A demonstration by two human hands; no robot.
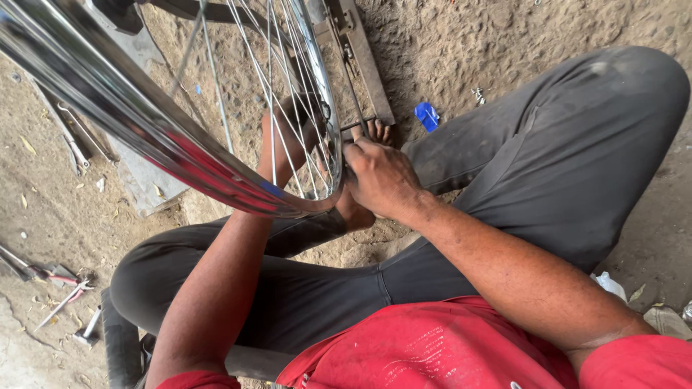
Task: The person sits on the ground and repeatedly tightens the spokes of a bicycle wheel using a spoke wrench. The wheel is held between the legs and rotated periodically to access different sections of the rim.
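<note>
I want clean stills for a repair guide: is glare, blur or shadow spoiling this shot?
Head view: the near stretch of the wheel rim is blurred and streaked with bright glare; the right hand at the rim is sharp; the left hand shows only through the spokes; soft daylight, no hard shadows on the dirt ground.

Bare dirt ground point(504, 43) — a blue scrap point(427, 115) at one o'clock, spanners point(76, 144) at nine, pliers point(43, 274) at eight.
</note>
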